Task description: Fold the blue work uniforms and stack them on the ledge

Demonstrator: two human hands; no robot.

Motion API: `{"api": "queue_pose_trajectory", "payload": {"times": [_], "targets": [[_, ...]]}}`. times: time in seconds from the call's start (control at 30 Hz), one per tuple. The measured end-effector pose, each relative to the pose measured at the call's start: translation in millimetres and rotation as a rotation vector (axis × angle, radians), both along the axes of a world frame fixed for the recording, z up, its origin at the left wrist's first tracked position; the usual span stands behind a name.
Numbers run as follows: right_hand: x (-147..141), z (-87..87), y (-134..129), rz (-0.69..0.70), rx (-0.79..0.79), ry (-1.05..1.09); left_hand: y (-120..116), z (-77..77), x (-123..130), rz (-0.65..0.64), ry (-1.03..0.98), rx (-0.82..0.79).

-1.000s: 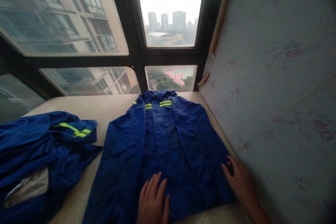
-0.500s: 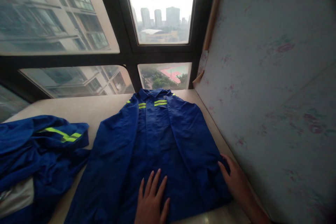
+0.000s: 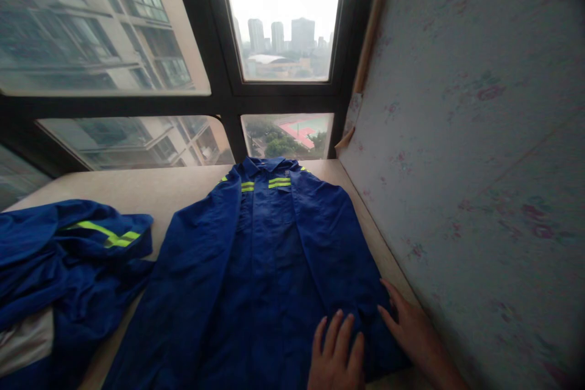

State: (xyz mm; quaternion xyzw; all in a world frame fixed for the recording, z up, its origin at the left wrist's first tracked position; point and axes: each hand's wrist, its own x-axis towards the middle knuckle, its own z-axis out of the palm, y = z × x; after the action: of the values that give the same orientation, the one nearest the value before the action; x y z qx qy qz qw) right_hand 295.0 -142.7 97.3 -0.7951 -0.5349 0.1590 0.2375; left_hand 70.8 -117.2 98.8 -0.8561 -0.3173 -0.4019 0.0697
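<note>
A blue work jacket [image 3: 274, 256] with yellow-green reflective stripes lies spread front up, its collar toward the window and its sleeves laid down over the sides. My left hand [image 3: 337, 350] rests on the lower right part of the jacket, fingers apart. At the jacket's right edge, by the sleeve, is my right hand [image 3: 408, 320]; its thumb and fingers are spread and touch the cloth, with no clear grip on it. The jacket's lower hem runs partly out of view.
Another blue garment [image 3: 82, 268] with a yellow-green stripe lies crumpled on the left of the pale ledge [image 3: 123, 186]. A patterned wall [image 3: 461, 195] rises close on the right. The dark window frame [image 3: 283, 92] borders the back.
My left hand has moved right across the jacket, from its lower middle toward my right hand. The right hand stays at the right edge, slightly lower in view.
</note>
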Motion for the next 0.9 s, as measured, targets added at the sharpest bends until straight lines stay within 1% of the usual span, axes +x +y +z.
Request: {"api": "queue_pose_trajectory", "payload": {"times": [0.03,0.1,0.2,0.27,0.33,0.4,0.47,0.5,0.53,0.57,0.67,0.7,0.73,0.77,0.8,0.83,0.9], "targets": [[1,-2.1,-1,-0.002,0.014,-0.01,-3,-6.8,10,-0.012,-0.017,0.016],[6,-5.7,-2,-0.007,0.044,-0.03,-7,-21.8,20,-0.021,-0.003,0.027],[12,-9.9,-3,-0.055,0.058,-0.048,-9,-41.8,16,-0.046,0.038,0.031],[15,-12.9,-3,-0.103,0.018,0.007,-8,-49.0,10,-0.069,0.043,0.028],[16,-15.5,-1,-0.12,-0.034,0.125,-7,-50.3,10,-0.065,-0.004,0.023],[15,-16.2,1,-0.119,-0.067,0.259,-8,-46.6,15,-0.044,-0.093,-0.003],[14,-13.3,3,-0.111,-0.075,0.378,-12,-39.3,24,-0.046,-0.182,-0.096],[13,-10.5,4,-0.109,-0.074,0.424,-14,-34.2,28,-0.057,-0.212,-0.183],[11,-6.8,5,-0.106,-0.067,0.462,-16,-28.1,32,-0.064,-0.235,-0.304],[9,-2.6,5,-0.105,-0.053,0.491,-17,-20.7,35,-0.07,-0.249,-0.459],[0,10.6,6,-0.103,0.007,0.545,-16,7.6,40,-0.07,-0.277,-1.053],[-4,14.4,6,-0.094,0.022,0.56,-12,17.9,41,-0.074,-0.305,-1.235],[-9,17.8,5,-0.079,0.025,0.576,-8,27.5,41,-0.088,-0.346,-1.38],[-14,20.8,5,-0.057,0.015,0.594,-4,35.9,41,-0.105,-0.403,-1.488],[-18,23.5,4,-0.031,-0.004,0.616,1,42.2,42,-0.116,-0.469,-1.558],[-23,25.8,4,-0.004,-0.024,0.64,5,46.2,42,-0.124,-0.522,-1.597],[-30,29.7,5,0.032,-0.061,0.689,11,47.0,43,-0.092,-0.573,-1.615]]}}
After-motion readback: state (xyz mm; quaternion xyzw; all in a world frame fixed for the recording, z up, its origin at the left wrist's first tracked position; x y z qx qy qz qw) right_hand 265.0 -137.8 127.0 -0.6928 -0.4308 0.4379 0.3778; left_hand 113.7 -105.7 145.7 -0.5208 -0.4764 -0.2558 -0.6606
